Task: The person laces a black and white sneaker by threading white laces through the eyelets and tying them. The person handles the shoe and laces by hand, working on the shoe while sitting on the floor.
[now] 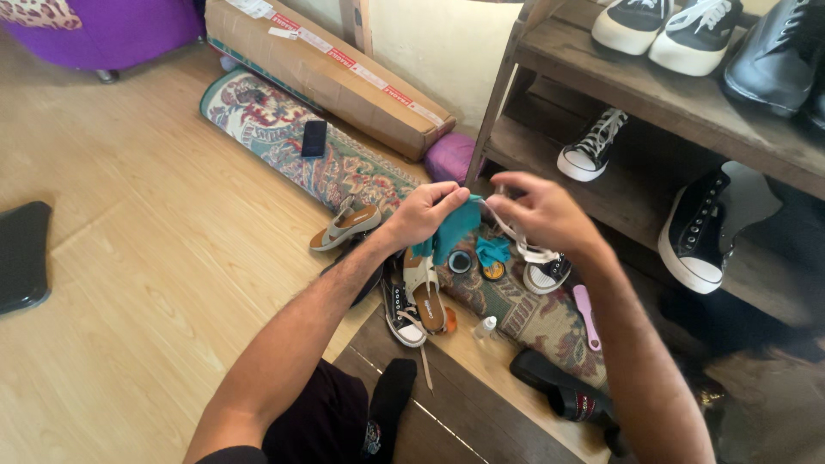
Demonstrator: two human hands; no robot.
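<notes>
Head view. Your left hand point(427, 212) was closed in a pinch on a teal cloth point(454, 225), thumb and fingertips bunching its upper edge while the rest hung loose below the grip. Your right hand point(540, 210) was closed on a white shoelace point(507, 225), which ran from the grip down and outward to a black-and-white sneaker point(544, 271) lying just beneath that hand on the patterned rug point(284, 129). The two grips stood close together, the cloth between them and apparently wrapped against the lace; whether it fully encircled the lace could not be told.

Both things looked light, limp and without stiffness, so each would sag wherever you left it unsupported. The cloth appeared soft and easy to bunch; a pinch near a folded edge should have held it. The lace seemed thin and liable to slide through slack fingers, so a firm pinch with some tension along its length looked the safer hold.

Below the left grip lay a tan sandal point(424, 292) and a small round tin point(460, 261); beyond the right grip stood a wooden shoe rack point(653, 99).
</notes>
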